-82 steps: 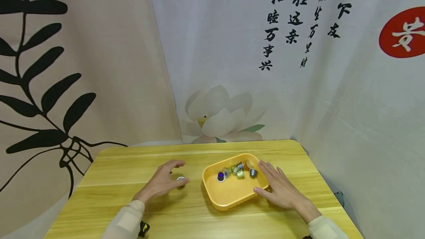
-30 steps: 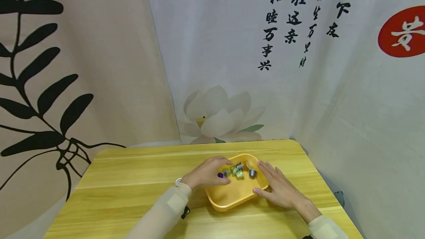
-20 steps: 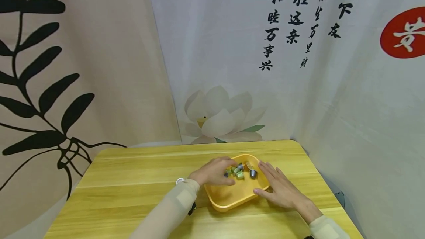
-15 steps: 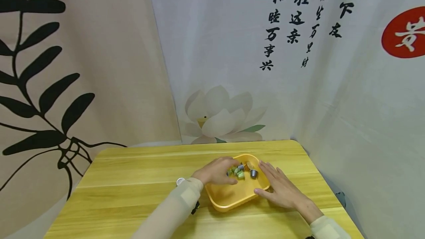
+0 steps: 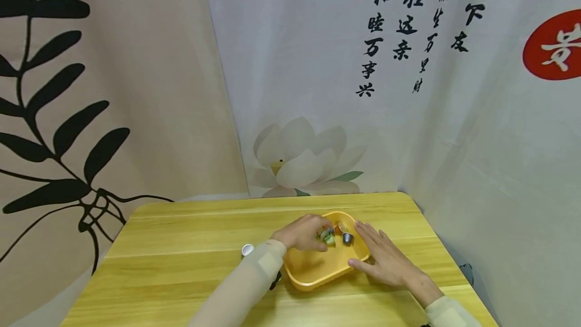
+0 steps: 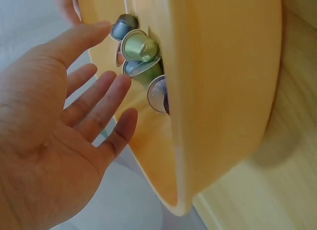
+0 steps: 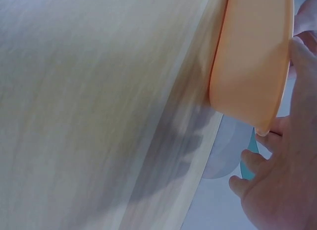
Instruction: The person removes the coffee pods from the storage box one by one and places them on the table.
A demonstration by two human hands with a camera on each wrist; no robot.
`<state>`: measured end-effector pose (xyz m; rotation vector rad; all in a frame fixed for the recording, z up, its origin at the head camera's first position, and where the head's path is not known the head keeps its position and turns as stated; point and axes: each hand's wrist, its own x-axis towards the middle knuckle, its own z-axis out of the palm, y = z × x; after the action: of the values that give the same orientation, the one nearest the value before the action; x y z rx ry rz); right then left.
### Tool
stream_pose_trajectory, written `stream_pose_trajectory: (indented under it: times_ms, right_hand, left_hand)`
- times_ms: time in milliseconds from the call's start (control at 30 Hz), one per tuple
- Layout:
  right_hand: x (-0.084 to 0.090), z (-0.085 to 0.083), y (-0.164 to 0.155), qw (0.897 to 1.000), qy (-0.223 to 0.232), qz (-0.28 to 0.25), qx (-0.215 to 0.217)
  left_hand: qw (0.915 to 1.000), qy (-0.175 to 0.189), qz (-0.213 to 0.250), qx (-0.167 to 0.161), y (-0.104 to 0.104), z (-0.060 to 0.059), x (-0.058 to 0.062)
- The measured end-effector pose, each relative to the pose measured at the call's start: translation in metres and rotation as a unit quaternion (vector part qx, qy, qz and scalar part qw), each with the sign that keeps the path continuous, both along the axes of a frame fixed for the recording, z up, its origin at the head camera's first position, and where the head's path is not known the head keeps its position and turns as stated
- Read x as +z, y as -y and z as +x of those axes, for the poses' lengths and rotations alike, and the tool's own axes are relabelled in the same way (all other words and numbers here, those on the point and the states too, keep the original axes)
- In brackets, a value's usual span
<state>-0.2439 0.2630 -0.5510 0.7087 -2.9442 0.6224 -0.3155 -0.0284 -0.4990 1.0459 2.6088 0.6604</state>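
A yellow plastic tray (image 5: 313, 270) holds several small coffee capsules. My left hand (image 5: 301, 232) reaches over its left rim, fingers apart and loosely bent. In the left wrist view, my thumb tip is close to a dark capsule (image 6: 125, 27), and a green capsule (image 6: 140, 45) lies in front of the fingers; nothing shows in their grasp. A capsule with a silver lid and bluish side (image 6: 157, 94) is by the tray wall. My right hand (image 5: 383, 261) rests against the tray's right end, fingers extended along the rim and thumb at the near corner.
A single capsule with a white rim (image 5: 247, 250) stands on the wooden table (image 5: 181, 246), left of the tray and beside my left sleeve. Printed curtains hang behind and at both sides of the table.
My left hand has moved right from beside the lone capsule on the table to over the capsules in the tray. My right hand has stayed at the tray's right end.
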Motion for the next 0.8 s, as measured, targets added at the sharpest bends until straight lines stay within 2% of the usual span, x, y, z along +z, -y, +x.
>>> stream_pose_trajectory:
  times_ms: [200, 533, 800]
  right_hand:
    - [-0.001, 0.0, -0.001, 1.0, 0.005, -0.004, 0.0]
    - [-0.001, -0.001, -0.001, 1.0, 0.006, -0.007, 0.0]
    - [-0.002, 0.0, 0.0, 1.0, 0.007, -0.007, -0.002]
  left_hand:
    - [0.9998, 0.012, 0.002, 0.018, -0.009, -0.002, 0.0]
    - [0.9982, -0.039, -0.044, 0.008, -0.02, -0.005, -0.002]
    - [0.9969, -0.043, -0.065, 0.011, -0.025, -0.009, -0.003]
